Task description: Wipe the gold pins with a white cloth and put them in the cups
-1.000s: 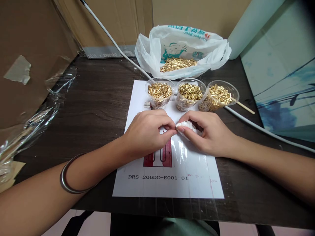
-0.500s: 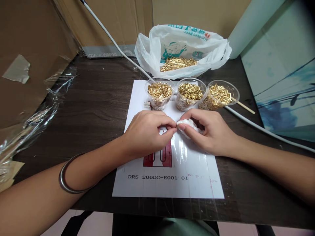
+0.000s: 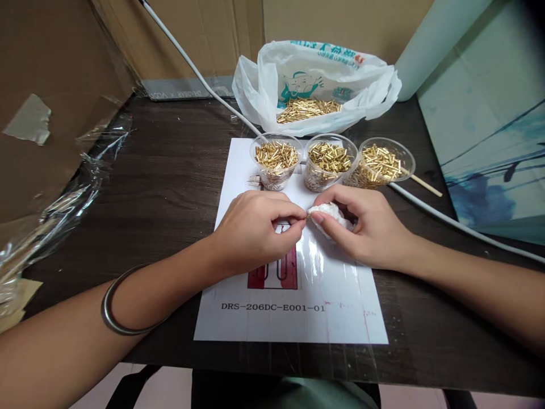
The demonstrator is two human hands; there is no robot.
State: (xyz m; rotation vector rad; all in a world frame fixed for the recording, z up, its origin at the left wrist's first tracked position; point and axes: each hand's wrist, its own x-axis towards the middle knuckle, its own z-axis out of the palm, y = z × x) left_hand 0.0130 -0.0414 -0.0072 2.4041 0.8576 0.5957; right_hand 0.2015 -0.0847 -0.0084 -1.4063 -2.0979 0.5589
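Above the printed sheet [image 3: 272,324], my left hand [image 3: 259,230] pinches a tiny gold-coloured metal pin [image 3: 308,216] between thumb and forefinger; most of it is hidden. My right hand [image 3: 361,227] is closed around a crumpled white tissue [image 3: 327,216], its thumb and forefinger close to the pin. Whether the tissue touches the pin I cannot tell. Just beyond my hands stand three clear plastic cups, a left cup [image 3: 276,179], a middle cup [image 3: 326,180] and a right cup [image 3: 368,177], all holding many small gold metal pieces.
Behind the cups lies an open white plastic bag [image 3: 251,85] with more gold pins in it. A thin wooden stick [image 3: 426,186] sticks out by the right cup. A white cable [image 3: 196,68] crosses the dark table [image 3: 170,142]. Cardboard [image 3: 204,34] stands at the back.
My right hand has shifted very slightly right and up with the tissue, and a little more of the pin shows between the hands. My left hand stays nearly still.
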